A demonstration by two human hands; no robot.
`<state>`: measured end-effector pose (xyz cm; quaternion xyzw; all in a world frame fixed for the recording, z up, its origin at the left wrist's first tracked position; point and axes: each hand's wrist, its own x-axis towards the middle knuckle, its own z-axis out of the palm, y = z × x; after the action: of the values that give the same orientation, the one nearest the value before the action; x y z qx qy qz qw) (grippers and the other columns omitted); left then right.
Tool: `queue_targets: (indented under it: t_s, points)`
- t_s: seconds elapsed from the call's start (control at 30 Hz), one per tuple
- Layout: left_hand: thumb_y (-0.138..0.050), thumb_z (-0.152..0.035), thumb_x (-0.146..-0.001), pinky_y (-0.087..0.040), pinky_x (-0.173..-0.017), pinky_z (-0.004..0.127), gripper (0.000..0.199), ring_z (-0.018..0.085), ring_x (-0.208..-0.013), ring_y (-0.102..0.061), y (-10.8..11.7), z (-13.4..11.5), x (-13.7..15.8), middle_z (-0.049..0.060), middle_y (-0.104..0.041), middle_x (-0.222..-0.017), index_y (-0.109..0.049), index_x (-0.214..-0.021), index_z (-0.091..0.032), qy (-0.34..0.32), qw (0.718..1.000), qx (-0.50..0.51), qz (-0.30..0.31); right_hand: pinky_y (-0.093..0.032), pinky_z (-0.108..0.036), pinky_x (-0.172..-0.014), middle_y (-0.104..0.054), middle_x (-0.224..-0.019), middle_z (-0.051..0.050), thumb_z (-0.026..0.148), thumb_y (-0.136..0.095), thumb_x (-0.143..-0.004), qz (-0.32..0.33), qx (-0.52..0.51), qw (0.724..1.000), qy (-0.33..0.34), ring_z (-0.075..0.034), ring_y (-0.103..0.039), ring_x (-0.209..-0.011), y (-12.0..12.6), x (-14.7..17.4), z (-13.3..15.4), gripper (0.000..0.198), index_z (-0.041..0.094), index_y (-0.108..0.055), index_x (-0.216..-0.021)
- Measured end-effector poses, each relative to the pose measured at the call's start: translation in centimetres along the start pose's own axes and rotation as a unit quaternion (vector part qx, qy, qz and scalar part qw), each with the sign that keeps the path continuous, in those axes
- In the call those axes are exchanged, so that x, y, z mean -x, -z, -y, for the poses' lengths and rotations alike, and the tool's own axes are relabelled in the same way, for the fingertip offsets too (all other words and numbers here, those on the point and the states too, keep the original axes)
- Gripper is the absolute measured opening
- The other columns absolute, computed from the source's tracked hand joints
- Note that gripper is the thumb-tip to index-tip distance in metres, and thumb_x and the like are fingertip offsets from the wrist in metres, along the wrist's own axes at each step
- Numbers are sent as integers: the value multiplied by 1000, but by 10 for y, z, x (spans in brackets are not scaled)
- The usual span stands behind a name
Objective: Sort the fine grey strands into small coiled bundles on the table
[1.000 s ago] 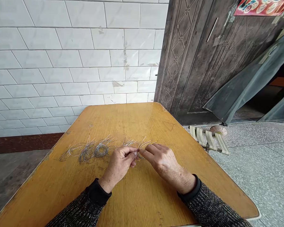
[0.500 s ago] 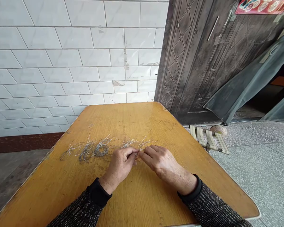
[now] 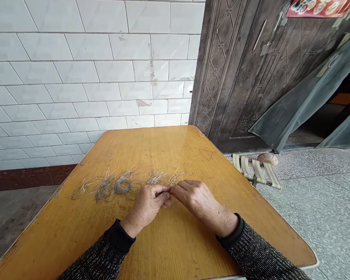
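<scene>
My left hand (image 3: 150,202) is closed in a pinch, its thumb and forefinger meeting the fingertips of my right hand (image 3: 194,196). Both hold a thin wire (image 3: 173,179), whose pale loose ends stick up behind the fingers; the pinched part is mostly hidden. Just beyond my left hand lies a bundle of silvery wire (image 3: 156,177) with splayed ends. Farther left, several coiled wire bundles (image 3: 123,184) lie in a row on the wooden table (image 3: 175,241).
A white tiled wall (image 3: 81,93) stands behind the table. To the right are a dark carved door (image 3: 236,77), a grey-green curtain (image 3: 300,101) and a low stool with striped straps (image 3: 258,171) on the speckled floor.
My fingertips have drawn closer together around the wire. The long wire end that rose between my hands now shows shorter. The view has shifted slightly.
</scene>
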<state>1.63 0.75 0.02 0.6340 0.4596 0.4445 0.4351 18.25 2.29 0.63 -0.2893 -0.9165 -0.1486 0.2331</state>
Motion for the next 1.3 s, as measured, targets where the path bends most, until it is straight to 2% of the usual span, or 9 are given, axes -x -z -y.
queue_targets:
  t_s: [0.07, 0.17, 0.3, 0.53, 0.67, 0.83, 1.13, 1.23, 1.3]
  points:
    - [-60, -24, -73, -41, -49, 25, 17, 12, -49, -51, 0, 0, 0, 1, -59, -53, -73, -81, -18, 5, 1000, 3, 7, -27, -25, -50, -57, -63, -1, 16, -43, -89, -15, -15, 1000, -22, -11, -49, -54, -5, 1, 0, 19, 16, -53, -72]
    - [-58, -24, -74, -42, -50, 24, 17, 12, -49, -51, 0, -1, 1, 0, -59, -53, -73, -79, -19, 3, 1000, -4, 24, -26, -23, -47, -55, -57, 1, 22, -44, -88, -49, -50, 992, -100, -10, -49, -48, -14, 2, 1, 17, 17, -50, -73]
    - [-57, -24, -74, -44, -50, 25, 17, 13, -48, -53, -1, -5, 2, 0, -58, -51, -72, -75, -17, 14, 1000, -15, 20, -28, -20, -46, -55, -54, 4, 21, -52, -82, -39, -131, 972, -192, -9, -49, -45, -14, -2, 3, 6, 18, -48, -78]
    - [-60, -26, -71, -45, -48, 24, 14, 12, -48, -55, 2, -2, -1, 2, -61, -58, -66, -75, -14, 42, 997, 27, -60, -37, -19, -50, -57, -62, 3, 22, -53, -79, -27, -347, 900, -262, -9, -50, -52, -5, -6, 1, 10, 18, -52, -88]
    - [-59, -27, -72, -43, -47, 23, 15, 11, -47, -53, 5, -4, -2, 1, -60, -58, -65, -74, -14, 34, 997, 18, -63, -36, -19, -49, -53, -57, 3, 24, -51, -81, -11, -382, 887, -259, -9, -46, -51, -6, -6, 3, 11, 17, -56, -74]
    - [-58, -27, -73, -42, -46, 23, 17, 11, -47, -51, 3, -9, 0, 1, -58, -53, -69, -73, -14, 19, 998, -6, -60, -33, -19, -48, -51, -54, 3, 20, -46, -82, -36, -342, 905, -250, -9, -44, -49, -5, -8, 8, 17, 17, -58, -70]
    - [-59, -27, -72, -42, -47, 24, 17, 12, -46, -52, 0, -11, 3, 0, -57, -50, -67, -62, -16, 36, 999, -18, -24, -37, -21, -56, -60, -63, -1, 17, -43, -82, -51, -302, 926, -218, -11, -54, -57, -10, -6, 5, 21, 17, -61, -70]
    - [-60, -29, -72, -43, -49, 24, 18, 12, -48, -53, -1, -9, 3, 1, -57, -53, -65, -62, -15, 45, 998, 33, -16, -38, -22, -56, -60, -63, -1, 20, -45, -82, -57, -326, 912, -244, -11, -53, -57, -10, -7, 5, 20, 17, -60, -70]
    - [-60, -29, -72, -42, -50, 24, 17, 11, -50, -52, -1, -7, 2, 1, -58, -56, -65, -67, -14, 63, 994, 84, -19, -37, -22, -54, -58, -61, 0, 23, -48, -81, -61, -376, 881, -282, -10, -50, -55, -9, -8, 4, 16, 17, -59, -72]
